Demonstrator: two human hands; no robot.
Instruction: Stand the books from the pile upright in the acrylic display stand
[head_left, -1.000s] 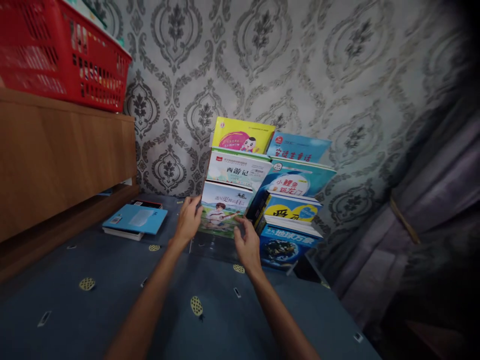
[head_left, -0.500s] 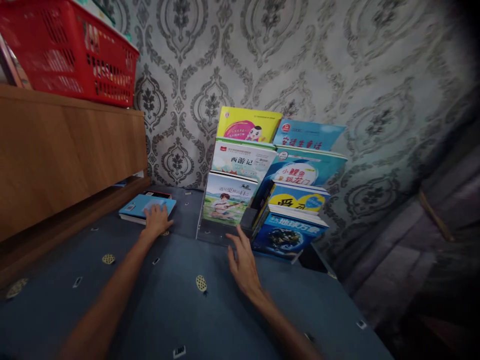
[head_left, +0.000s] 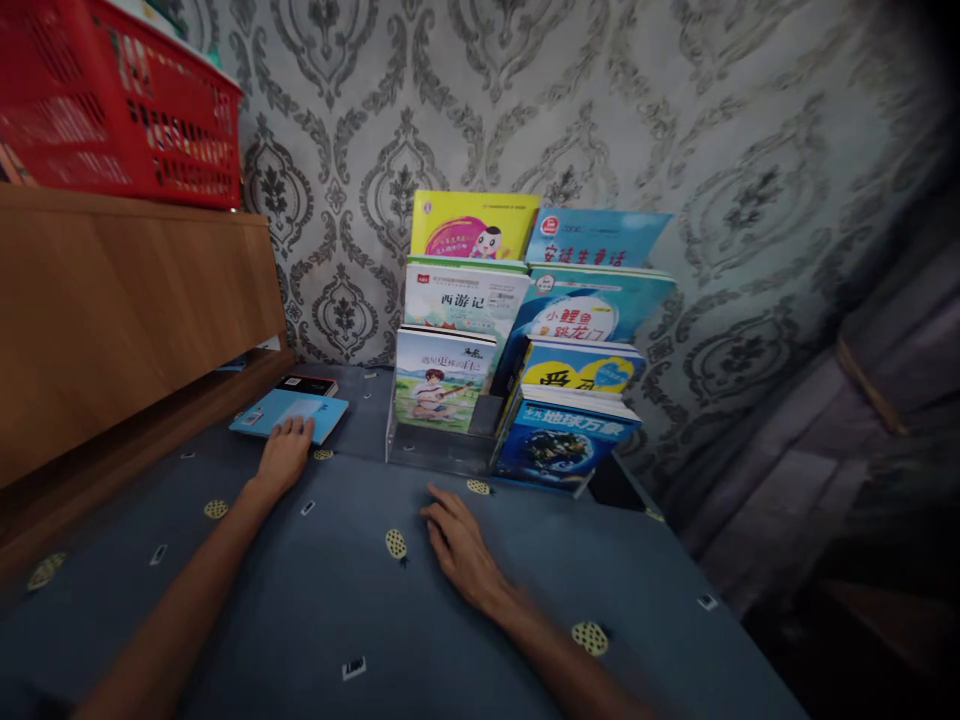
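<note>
My left hand [head_left: 286, 455] is at the near edge of a light blue book [head_left: 277, 412], fingers over its top face and the thumb hidden. That book lies over a black-covered book [head_left: 309, 385] beside the wooden cabinet. Over the cloth hovers or rests my right hand [head_left: 461, 540], holding nothing, its fingers loosely stretched apart. In front of it stands a clear acrylic book stand [head_left: 442, 450] with books in tiers. A book with a guitar player on its cover [head_left: 439, 385] is in the lower left tier; a dark blue earth book [head_left: 559, 450] fronts the right side.
A wooden cabinet [head_left: 142, 330] with a red plastic basket [head_left: 180, 130] on top borders the left. Behind the stand is a patterned wall [head_left: 322, 150]. The surface has a blue-grey cloth [head_left: 300, 620] with pineapple prints. A grey curtain [head_left: 817, 450] hangs at the right.
My right hand has drawn back from the stand's front toward me. My left hand has slid to the light blue book's near edge, and more of the black-covered book shows. The view has shifted slightly.
</note>
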